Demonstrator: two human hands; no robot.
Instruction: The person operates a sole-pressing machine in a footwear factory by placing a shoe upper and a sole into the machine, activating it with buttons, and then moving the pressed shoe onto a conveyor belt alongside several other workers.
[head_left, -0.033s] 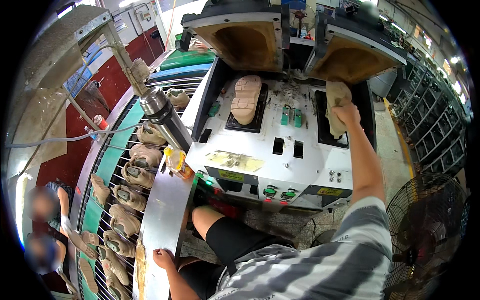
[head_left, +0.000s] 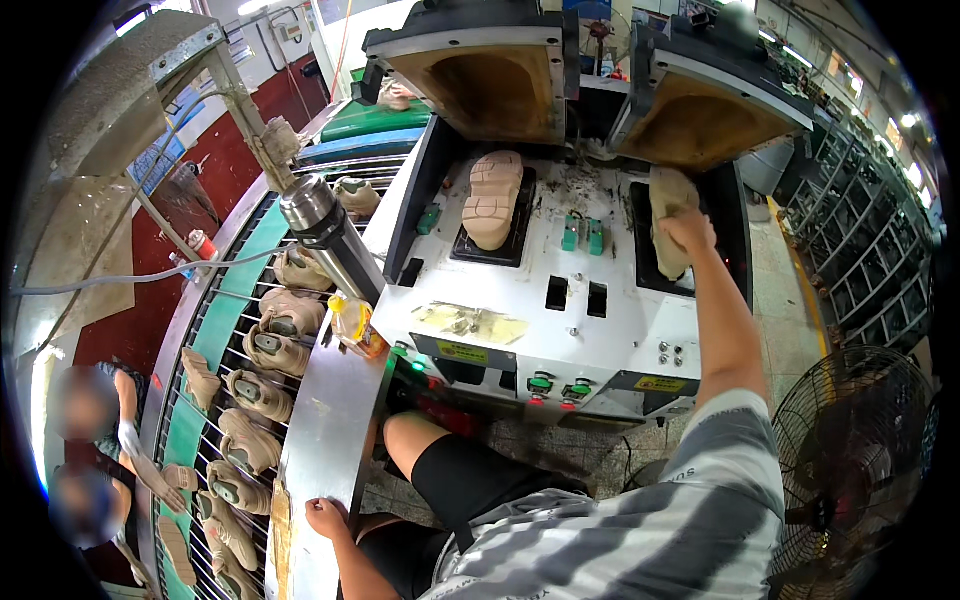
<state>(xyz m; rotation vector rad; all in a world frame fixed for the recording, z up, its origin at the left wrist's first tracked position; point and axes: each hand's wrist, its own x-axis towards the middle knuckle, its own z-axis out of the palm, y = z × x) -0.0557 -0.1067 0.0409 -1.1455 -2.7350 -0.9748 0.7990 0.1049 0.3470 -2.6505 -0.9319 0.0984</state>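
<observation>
My right hand [head_left: 690, 232] is closed on a beige shoe [head_left: 670, 190], which lies lengthwise over the black pad [head_left: 643, 225] on the right of a white two-station press [head_left: 530, 290]. The fingers cover part of the shoe's near half. Above it the right lid [head_left: 700, 105], hollow and brown inside, is raised. On the left pad a second beige shoe [head_left: 492, 200] rests sole up under another raised lid [head_left: 480, 85]. My left hand [head_left: 325, 517] is loosely curled on the edge of a metal ledge [head_left: 320, 440], with nothing visible in it.
Left of the ledge, a roller conveyor [head_left: 215, 310] carries several beige shoes and loose soles. A steel flask [head_left: 330, 235] and a yellow-labelled bottle [head_left: 357, 325] stand by the press. A fan [head_left: 850, 460] is at right. Two people work at far left.
My right hand has shifted slightly left and down. The shoe in it has turned and settled flatter along the right pad. My left hand stays put.
</observation>
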